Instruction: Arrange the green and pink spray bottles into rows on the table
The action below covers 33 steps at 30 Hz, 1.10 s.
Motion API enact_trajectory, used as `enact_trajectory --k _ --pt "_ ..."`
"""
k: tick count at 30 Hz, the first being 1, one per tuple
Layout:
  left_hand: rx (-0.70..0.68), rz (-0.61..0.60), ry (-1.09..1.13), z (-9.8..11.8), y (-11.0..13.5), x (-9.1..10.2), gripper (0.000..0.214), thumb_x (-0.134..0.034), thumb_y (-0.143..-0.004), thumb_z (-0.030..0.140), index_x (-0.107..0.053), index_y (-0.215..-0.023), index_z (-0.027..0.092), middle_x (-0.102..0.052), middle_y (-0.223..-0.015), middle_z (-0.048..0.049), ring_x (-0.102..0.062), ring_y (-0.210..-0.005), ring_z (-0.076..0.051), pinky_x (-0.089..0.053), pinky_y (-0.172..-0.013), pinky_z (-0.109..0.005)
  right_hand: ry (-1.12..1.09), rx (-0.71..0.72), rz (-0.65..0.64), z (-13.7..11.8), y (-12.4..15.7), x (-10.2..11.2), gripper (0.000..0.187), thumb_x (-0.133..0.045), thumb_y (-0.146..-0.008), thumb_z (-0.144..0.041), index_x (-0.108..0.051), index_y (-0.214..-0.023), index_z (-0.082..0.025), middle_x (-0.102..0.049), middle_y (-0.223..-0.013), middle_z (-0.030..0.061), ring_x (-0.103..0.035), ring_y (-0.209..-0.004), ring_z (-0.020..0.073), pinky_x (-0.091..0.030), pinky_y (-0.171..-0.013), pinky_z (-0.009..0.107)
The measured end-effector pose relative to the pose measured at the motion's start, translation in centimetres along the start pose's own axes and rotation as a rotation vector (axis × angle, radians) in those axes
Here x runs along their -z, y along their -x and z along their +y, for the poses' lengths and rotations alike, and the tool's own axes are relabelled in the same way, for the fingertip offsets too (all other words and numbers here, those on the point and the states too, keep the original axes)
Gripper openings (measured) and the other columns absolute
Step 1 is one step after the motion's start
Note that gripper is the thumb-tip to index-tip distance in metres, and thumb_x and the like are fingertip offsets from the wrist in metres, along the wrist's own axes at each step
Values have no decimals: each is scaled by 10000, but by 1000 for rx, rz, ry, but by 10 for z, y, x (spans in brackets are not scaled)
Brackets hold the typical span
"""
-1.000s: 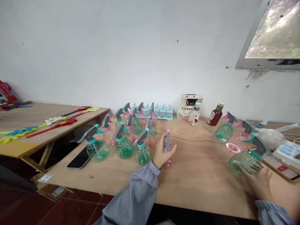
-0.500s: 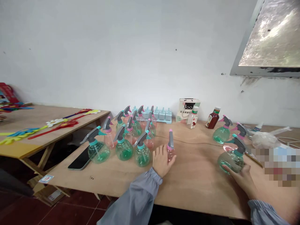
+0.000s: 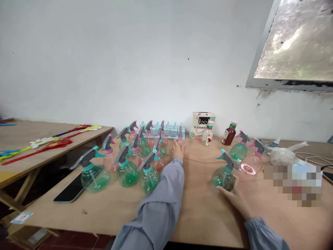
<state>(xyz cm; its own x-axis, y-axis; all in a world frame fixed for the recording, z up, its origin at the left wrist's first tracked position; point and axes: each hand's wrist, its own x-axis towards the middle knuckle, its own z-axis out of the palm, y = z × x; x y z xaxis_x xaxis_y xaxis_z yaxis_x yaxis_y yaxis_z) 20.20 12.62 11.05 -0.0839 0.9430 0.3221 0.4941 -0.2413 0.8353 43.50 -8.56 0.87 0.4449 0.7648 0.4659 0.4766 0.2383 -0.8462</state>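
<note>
Stretched far over the table, my left hand [image 3: 178,149] is closed around a pink spray bottle [image 3: 180,140] at the back right of a cluster of spray bottles. My right hand [image 3: 235,194] grips a green spray bottle [image 3: 221,177] by its round body, its nozzle pointing left. In the cluster, several green and pink bottles stand upright, among them a green spray bottle [image 3: 127,173] at the front. Behind my right hand stand another green spray bottle [image 3: 238,151] and a pink spray bottle [image 3: 252,161].
A light blue mould tray [image 3: 171,132] lies along the wall. Near it stand a paper bag [image 3: 196,126], a clear bottle [image 3: 208,133] and a dark red bottle [image 3: 229,134]. A phone [image 3: 69,192] lies at left, a plastic bag [image 3: 283,155] at right.
My left hand has moved the pink spray bottle away from me, toward the wall. My right hand has brought the green spray bottle leftward. The view has turned slightly.
</note>
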Motion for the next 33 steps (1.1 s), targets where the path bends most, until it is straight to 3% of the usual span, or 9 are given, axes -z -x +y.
enact_trajectory --k 7,14,17,20,22,25,27,29,33 --pt "36 59 -4 6 -28 -22 680 -483 -972 263 -247 -1586 90 -220 -1651 -281 -472 -1414 -390 -430 -1101 -457 77 32 -57 -2 23 -7 865 -821 -662 -580 -405 -1361 -286 -584 -1376 129 -583 -1281 374 -467 -1096 599" --pt "17 75 -21 15 -32 -10 747 -497 -952 235 -171 -1591 29 -118 -1672 -284 -334 -1504 -393 -391 -1167 -472 81 21 -92 -10 30 -10 881 -788 -692 -624 -370 -1375 -257 -564 -1403 156 -566 -1299 367 -447 -1109 588" --pt "-10 74 -13 17 -6 -10 793 -496 -954 279 -110 -1598 22 -112 -1678 -269 -243 -1548 -348 -357 -1207 -432 107 26 -74 -10 32 -12 887 -772 -698 -648 -368 -1372 -237 -568 -1384 167 -573 -1278 364 -450 -1095 595" --pt "-162 40 83 15 45 -16 789 -447 -950 235 -52 -1608 49 -101 -1692 -234 -143 -1579 -293 -249 -1267 -428 124 59 -37 -7 31 -14 915 -753 -688 -691 -371 -1371 -216 -547 -1390 184 -569 -1268 367 -448 -1084 595" --pt "-332 -54 205 13 82 -18 791 -416 -954 243 -14 -1613 67 -90 -1698 -219 -95 -1588 -277 -194 -1286 -457 149 74 1 -7 30 -16 954 -747 -670 -723 -371 -1378 -205 -536 -1386 195 -563 -1262 374 -448 -1071 596" --pt "-432 -229 286 13 123 -12 688 -360 -995 317 -120 -1619 153 -179 -1693 -172 -184 -1575 -265 -201 -1283 -487 232 71 69 -10 30 -20 985 -715 -673 -764 -386 -1389 -174 -543 -1352 215 -551 -1253 397 -446 -1050 605" --pt "-481 -351 298 17 136 -1 711 -431 -985 424 -185 -1609 189 -235 -1678 -166 -231 -1561 -283 -203 -1275 -516 292 95 80 -16 32 -26 950 -691 -705 -762 -412 -1383 -157 -563 -1324 220 -558 -1234 401 -450 -1036 602" --pt "-512 -447 291 22 142 10 896 -614 -883 537 -196 -1604 209 -256 -1669 -174 -234 -1554 -328 -194 -1264 -566 324 155 67 -21 36 -35 902 -675 -739 -744 -428 -1378 -157 -584 -1300 213 -575 -1206 389 -464 -1020 589" --pt "-506 -461 279 31 150 22 1209 -841 -652 567 -176 -1599 216 -326 -1627 -200 -283 -1522 -388 -195 -1235 -629 347 261 81 -27 48 -56 834 -602 -819 -713 -410 -1402 -147 -585 -1279 210 -567 -1215 385 -486 -993 592"
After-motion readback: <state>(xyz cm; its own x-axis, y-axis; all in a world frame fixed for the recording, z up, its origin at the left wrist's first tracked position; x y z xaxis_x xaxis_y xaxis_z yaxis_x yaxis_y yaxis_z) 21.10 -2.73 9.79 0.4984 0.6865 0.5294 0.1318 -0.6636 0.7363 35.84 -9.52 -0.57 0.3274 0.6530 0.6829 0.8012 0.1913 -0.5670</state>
